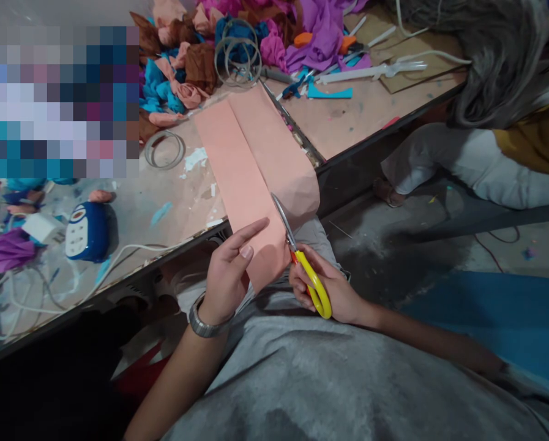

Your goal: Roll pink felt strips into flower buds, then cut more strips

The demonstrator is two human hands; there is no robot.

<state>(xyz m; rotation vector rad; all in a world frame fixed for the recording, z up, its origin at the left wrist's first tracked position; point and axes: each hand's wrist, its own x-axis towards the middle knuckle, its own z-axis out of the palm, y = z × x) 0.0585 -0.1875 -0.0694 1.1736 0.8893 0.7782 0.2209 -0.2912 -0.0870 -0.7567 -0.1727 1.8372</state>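
A long peach sheet (274,141) lies over the table edge, its near end hanging above my lap. A lengthwise slit or edge divides off a peach strip (231,159) on its left side. My left hand (231,269) pinches this strip near its lower end, thumb on top and index finger stretched along it. My right hand (322,285) grips yellow-handled scissors (315,285) through the loops. Their metal blades point up and away, lying along the line between the strip and the wider part. Part of the lower blade is hidden by the sheet.
Crumpled coloured cloth pieces (196,67), wire rings (164,150) and a blue-and-white power socket (88,231) with white cables are on the table (136,208). Blue plastic tools and a white glue gun-like stick (357,75) lie at the back right. Another person (476,153) sits at right.
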